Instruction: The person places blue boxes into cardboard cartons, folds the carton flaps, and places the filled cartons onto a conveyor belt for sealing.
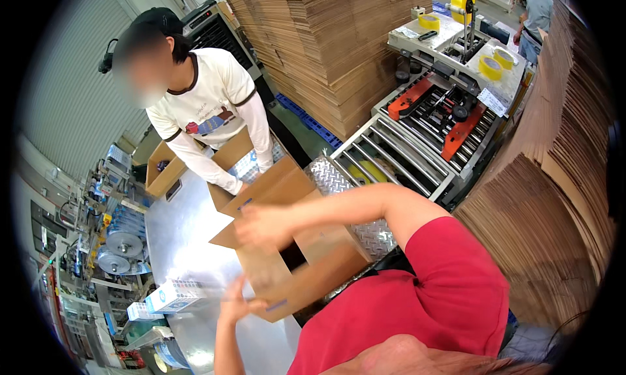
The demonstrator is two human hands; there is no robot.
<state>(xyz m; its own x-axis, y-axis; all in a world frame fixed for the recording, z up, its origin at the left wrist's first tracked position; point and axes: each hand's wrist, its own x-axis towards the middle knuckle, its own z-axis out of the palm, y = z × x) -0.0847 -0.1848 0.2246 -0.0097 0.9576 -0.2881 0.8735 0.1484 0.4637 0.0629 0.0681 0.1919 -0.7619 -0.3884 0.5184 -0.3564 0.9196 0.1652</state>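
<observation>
Steel table (189, 218) gleaming; open carton (329, 251) sitting at its right edge under right forearm, dark gap showing inside. Right hand (264, 225) showing blurred at far left corner, can't tell grip. Left hand (238, 303) spreading fingers by near corner, apart from right. Co-worker (218, 101) bending over second box (233, 147) beyond. Possible risk: flaps snagging second box, boxes crowding together.

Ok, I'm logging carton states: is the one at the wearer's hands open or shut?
Open, at least partly: a dark gap shows in the brown carton, near the blurred right hand.
</observation>
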